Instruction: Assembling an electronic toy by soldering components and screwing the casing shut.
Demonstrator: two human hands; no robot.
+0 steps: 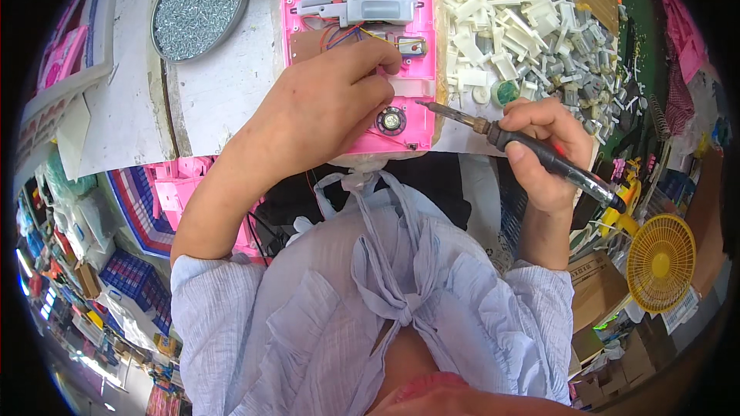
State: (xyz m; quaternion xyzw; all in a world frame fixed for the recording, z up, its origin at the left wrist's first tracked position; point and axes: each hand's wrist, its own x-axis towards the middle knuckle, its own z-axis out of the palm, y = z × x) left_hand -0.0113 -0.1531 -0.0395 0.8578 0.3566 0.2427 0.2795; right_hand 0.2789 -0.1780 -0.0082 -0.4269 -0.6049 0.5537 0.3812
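In my right hand is a black-handled soldering iron, its tip pointing left over the right edge of a pink plastic casing. Over the middle of that casing bends my left hand, its fingers curled down and closed; what they pinch is hidden. A grey plastic part lies along the casing's far end. Thin coloured wires run beneath my left fingers. A small motor sits right of them, a white plastic strip lower down, and a round speaker near the close edge.
A round tray of small screws stands at the far left of the white table. White plastic pieces and small grey motors are heaped on the right. A yellow fan is at the lower right.
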